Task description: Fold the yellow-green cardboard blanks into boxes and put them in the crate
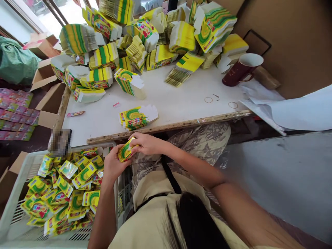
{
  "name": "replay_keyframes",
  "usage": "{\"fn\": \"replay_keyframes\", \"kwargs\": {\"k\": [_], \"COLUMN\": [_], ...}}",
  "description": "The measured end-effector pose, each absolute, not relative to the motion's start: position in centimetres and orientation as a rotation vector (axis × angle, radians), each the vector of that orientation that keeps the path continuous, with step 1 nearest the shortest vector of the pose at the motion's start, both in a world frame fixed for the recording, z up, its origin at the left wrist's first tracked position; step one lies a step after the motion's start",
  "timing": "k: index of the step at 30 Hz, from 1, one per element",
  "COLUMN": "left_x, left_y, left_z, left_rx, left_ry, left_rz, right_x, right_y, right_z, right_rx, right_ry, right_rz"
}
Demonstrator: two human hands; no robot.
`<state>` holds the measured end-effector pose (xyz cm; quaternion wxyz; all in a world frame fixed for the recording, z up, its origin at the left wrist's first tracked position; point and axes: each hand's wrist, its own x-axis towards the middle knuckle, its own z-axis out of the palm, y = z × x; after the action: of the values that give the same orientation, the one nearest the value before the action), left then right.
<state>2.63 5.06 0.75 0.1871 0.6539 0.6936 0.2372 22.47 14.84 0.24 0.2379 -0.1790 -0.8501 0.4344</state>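
Just off the table's front edge, a small yellow and green box is held between both hands. My left hand wraps around its left and lower side. My right hand has its fingers closed on the box's right end. A short stack of flat yellow cartons lies on the white table just beyond my hands. Below and left of my left hand, a pale plastic crate holds several small yellow boxes.
Bundles of flat cartons are piled along the table's back. A dark red mug stands at the back right. Open cardboard boxes and stacked pink packs are at the left. White sheeting lies at the right.
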Motion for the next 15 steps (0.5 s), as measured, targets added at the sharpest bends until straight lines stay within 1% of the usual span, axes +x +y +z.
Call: {"fn": "replay_keyframes", "kwargs": {"k": [2, 6, 9, 12, 15], "left_x": [2.9, 3.4, 2.0, -2.3, -7.4], "left_y": [5.3, 5.5, 4.6, 2.5, 0.0], "left_z": [0.9, 0.8, 0.3, 0.0, 0.2], "left_rx": [1.844, 1.875, 1.807, 1.560, 1.328], "left_ry": [1.959, 1.987, 2.029, 2.353, 2.817], "left_rz": [0.700, 0.729, 0.754, 0.896, 1.005], "right_x": [22.3, 21.1, 20.5, 20.9, 21.8], "right_y": [14.7, 13.3, 13.5, 16.0, 19.3], "right_z": [0.2, -0.6, -0.7, 0.1, 0.9], "right_rx": [-0.493, -0.654, -0.667, -0.748, -1.115], "right_ry": [-2.263, -2.079, -2.124, -2.126, -2.107], "right_rz": [1.190, 1.185, 1.173, 0.994, 0.733]}}
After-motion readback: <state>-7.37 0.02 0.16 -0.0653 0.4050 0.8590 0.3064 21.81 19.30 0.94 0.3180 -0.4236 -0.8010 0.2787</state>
